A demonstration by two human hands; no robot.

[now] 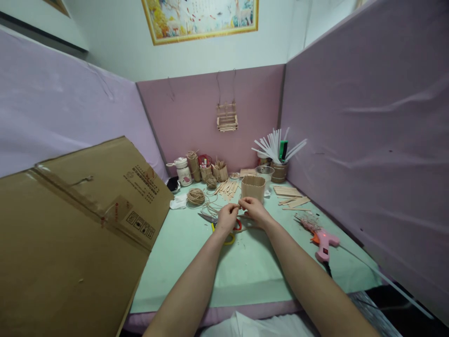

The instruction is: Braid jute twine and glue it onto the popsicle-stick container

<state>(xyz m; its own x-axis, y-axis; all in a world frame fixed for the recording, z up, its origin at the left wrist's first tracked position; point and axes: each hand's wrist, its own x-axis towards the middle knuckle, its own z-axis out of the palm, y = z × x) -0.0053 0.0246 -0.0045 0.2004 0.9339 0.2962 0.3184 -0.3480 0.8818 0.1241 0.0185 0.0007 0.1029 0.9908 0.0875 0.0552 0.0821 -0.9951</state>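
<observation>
My left hand (228,218) and my right hand (253,209) meet above the middle of the table, fingertips pinched close together. Between them they appear to hold jute twine; the fingers hide most of it. Loose strands of twine (211,204) trail from a ball of twine (195,196) toward my left hand. Just beyond my right hand stands a cup-shaped holder (253,186) of light brown wooden sticks, upright and partly covered by that hand. Scissors (229,239) with yellow and red handles lie under my hands, their blades pointing left.
A pink glue gun (324,243) with its cord lies at the right. Wooden sticks (293,201) lie behind it. A large cardboard box (77,243) fills the left side. Along the back stand a white bottle (183,172), stick holders and a pot (279,172) of white glue sticks.
</observation>
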